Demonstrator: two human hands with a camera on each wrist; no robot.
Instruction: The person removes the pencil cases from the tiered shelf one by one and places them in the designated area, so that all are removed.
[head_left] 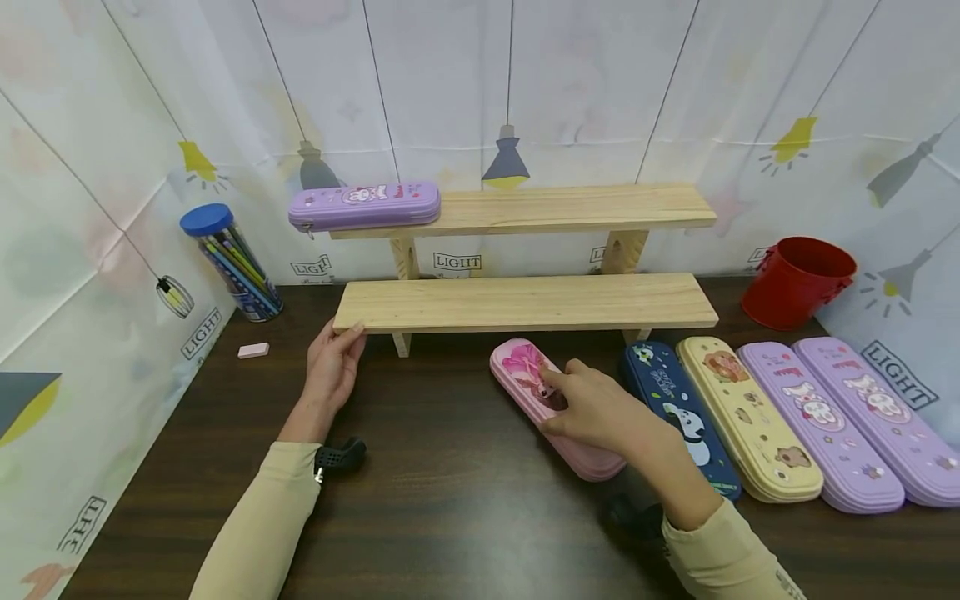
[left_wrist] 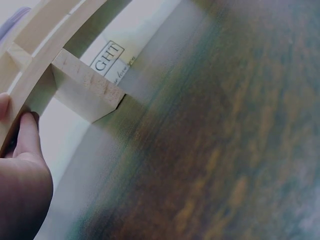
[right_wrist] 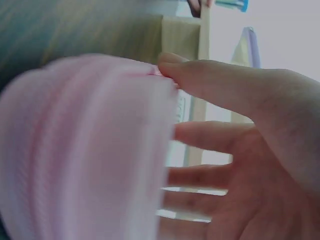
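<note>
In the head view, a two-tier wooden shelf [head_left: 525,302] stands at the back of the dark table. My left hand [head_left: 333,367] grips the left end of its lower board, thumb at the edge and fingers underneath; the left wrist view shows this wooden board [left_wrist: 37,82] up close. A pink pencil case [head_left: 577,446] with a printed picture lies slanted before the shelf. Over it is my right hand [head_left: 600,408], fingertips and thumb touching its top. In the right wrist view, the pink case [right_wrist: 100,150] fills the left side, and the fingers [right_wrist: 205,135] look fairly straight.
A purple pencil case [head_left: 367,206] lies on the upper board's left end. Navy [head_left: 678,417], yellow [head_left: 750,417] and two purple cases [head_left: 825,425] lie side by side at right. Around stand a red bucket [head_left: 798,283], a pencil tub [head_left: 232,262] and a small eraser [head_left: 253,351].
</note>
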